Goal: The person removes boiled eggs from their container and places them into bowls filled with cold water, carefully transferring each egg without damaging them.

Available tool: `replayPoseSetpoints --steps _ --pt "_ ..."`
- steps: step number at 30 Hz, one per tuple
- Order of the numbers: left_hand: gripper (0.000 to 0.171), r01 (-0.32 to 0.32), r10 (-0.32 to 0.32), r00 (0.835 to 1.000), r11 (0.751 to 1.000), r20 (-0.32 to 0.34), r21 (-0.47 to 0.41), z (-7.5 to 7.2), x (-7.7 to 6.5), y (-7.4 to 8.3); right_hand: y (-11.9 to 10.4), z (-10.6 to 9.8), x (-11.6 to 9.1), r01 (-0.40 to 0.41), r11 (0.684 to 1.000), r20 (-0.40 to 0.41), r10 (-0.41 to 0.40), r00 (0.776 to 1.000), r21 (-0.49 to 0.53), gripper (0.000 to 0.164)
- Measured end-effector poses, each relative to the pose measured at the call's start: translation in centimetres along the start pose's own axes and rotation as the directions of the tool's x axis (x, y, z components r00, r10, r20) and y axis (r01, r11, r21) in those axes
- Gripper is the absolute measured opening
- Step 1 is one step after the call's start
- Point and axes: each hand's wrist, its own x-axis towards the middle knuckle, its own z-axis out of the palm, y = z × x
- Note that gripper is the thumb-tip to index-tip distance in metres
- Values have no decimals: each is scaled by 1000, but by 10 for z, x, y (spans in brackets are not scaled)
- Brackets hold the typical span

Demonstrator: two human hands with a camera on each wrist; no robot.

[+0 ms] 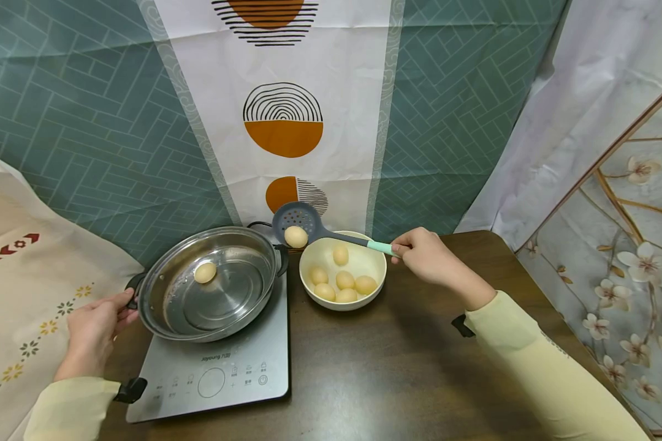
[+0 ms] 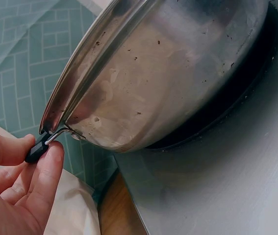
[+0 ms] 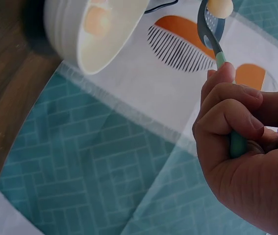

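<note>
My right hand grips the mint-green handle of a grey slotted skimmer. One egg rides in the skimmer's perforated head, just beyond the left rim of a cream bowl. Several eggs lie inside that bowl. With thumb and fingers, my left hand pinches the black side handle of a steel pan. A single egg sits in the pan. In the right wrist view, the curled fingers wrap round the handle's end.
The pan is on a silver induction cooker at the left of the brown wooden table. Behind them hangs a green and white patterned cloth. A dark cord runs behind the pan, and a floral covering borders the right side.
</note>
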Motion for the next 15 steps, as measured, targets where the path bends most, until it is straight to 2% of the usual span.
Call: replayPoseSetpoints --steps 7,15 --pt "7 3 -3 1000 1000 7 1 -1 0 1 23 -7 -5 -26 999 -45 24 999 -46 26" --pt "7 0 0 1000 1000 15 -6 -1 1 0 44 -10 -10 -68 996 -40 66 997 -51 27"
